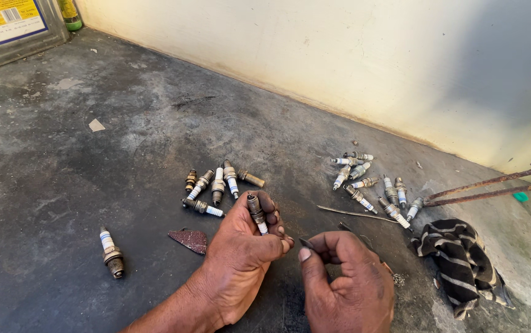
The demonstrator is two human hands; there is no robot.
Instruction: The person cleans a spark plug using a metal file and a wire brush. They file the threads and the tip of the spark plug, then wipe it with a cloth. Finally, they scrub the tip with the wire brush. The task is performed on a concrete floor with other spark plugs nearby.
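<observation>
Head camera: the left hand (244,246) pinches a spark plug (257,213) upright, threaded end exposed near centre, while the right hand (345,277) curls around a thin tool (308,243), loose plugs (216,185) grouped beyond on the concrete floor (62,185).

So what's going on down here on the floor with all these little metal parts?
A person is working on spark plugs on a grey concrete floor. The left hand holds one spark plug upright, while the right hand pinches a small thin tool near it. One cluster of plugs lies just beyond the hands, another lies to the right, and a single plug lies off to the left. A striped rag lies nearby.
</observation>
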